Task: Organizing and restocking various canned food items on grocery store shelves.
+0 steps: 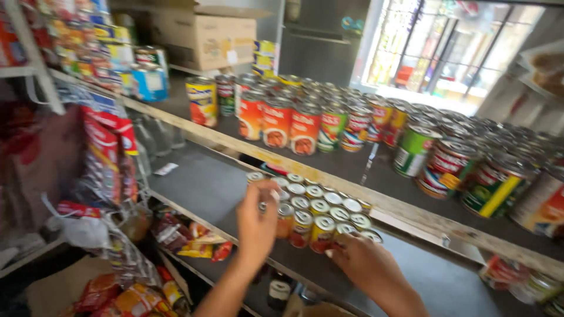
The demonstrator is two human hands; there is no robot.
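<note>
A cluster of small tin cans [314,214] with silver tops and red and yellow labels stands in rows on the dark middle shelf [205,185]. My left hand [257,223] presses against the left side of the cluster, fingers curled by the nearest cans. On the front right corner, my right hand [358,261] touches the cans with its fingertips. Whether either hand actually grips a can is not clear through the blur.
The shelf above carries many larger cans [305,126] with red, green and yellow labels, stretching right. A cardboard box [202,38] sits at the back. Hanging snack packets [108,158] fill the left. Packets [194,240] lie on the lowest shelf.
</note>
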